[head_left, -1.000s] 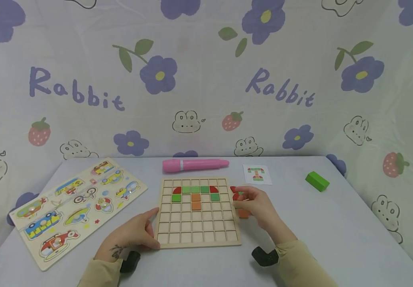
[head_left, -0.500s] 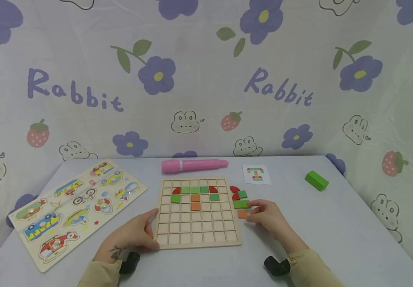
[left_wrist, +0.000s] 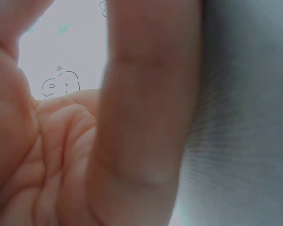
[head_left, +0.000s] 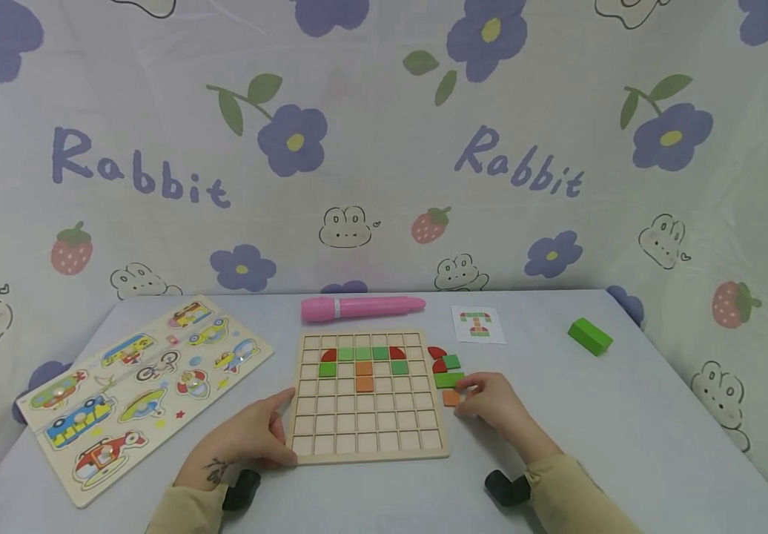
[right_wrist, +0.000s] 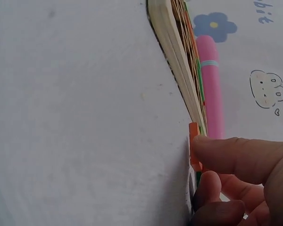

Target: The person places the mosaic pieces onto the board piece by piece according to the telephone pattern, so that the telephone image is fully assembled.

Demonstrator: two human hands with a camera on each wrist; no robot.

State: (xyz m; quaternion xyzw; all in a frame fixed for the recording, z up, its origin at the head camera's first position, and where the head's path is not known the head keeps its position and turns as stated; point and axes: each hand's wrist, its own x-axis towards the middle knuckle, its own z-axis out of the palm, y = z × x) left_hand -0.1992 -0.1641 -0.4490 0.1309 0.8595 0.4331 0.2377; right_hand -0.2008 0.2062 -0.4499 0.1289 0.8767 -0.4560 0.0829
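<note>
My left hand holds the left edge of a wooden grid board, fingers and thumb spread along it. Set in the board's upper cells are red quarter-round tiles, green square tiles and two orange ones. To the right of the board, my right hand has thumb and fingertips at a loose orange square tile; the right wrist view shows the thumb against this orange tile. A loose green tile touches its index fingertip. The left wrist view is mostly palm and finger.
More red tiles and a green tile lie beside the board. Behind are a pink marker and a pattern card. A green block lies far right, a vehicle puzzle board far left.
My right hand has moved from the red tiles towards me, down to the orange and green tiles, then shifted slightly left. The left hand stays on the board's edge.
</note>
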